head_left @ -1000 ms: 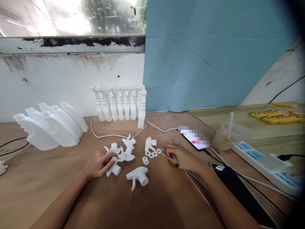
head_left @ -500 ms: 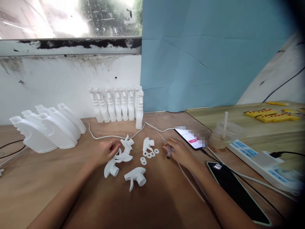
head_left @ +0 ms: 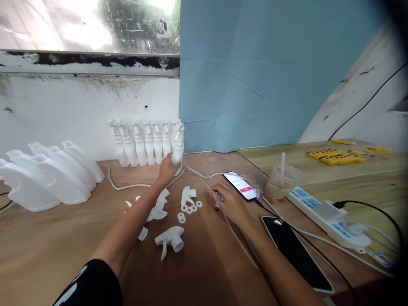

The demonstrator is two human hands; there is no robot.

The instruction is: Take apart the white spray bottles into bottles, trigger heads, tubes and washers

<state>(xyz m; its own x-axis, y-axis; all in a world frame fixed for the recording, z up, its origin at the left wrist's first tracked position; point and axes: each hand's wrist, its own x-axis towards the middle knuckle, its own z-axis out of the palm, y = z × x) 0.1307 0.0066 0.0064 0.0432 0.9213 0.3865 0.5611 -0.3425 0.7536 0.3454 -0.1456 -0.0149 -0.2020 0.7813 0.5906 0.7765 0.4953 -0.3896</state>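
My left hand [head_left: 167,168] reaches to the back of the wooden table [head_left: 57,238] and closes round the base of the nearest white bottle [head_left: 177,142] in a row of several slim white bottles [head_left: 140,142] standing against the wall. My right hand [head_left: 230,201] rests on the table with its fingers curled round a dark pen [head_left: 218,202], beside several thin clear tubes [head_left: 237,240]. White trigger spray heads [head_left: 170,240] and small white rings [head_left: 188,209] lie scattered between my hands.
Several wide white bottles [head_left: 47,178] lie on their sides at the left. A lit phone [head_left: 240,185], a plastic cup with a straw [head_left: 280,180], a dark tablet [head_left: 295,250], a power strip [head_left: 325,212] and cables sit at the right. Yellow parts [head_left: 338,156] lie far right.
My left hand has left the spray heads and stretched forward to the row of slim bottles, taking hold of the nearest one. My right hand has stayed by the tubes with the pen.
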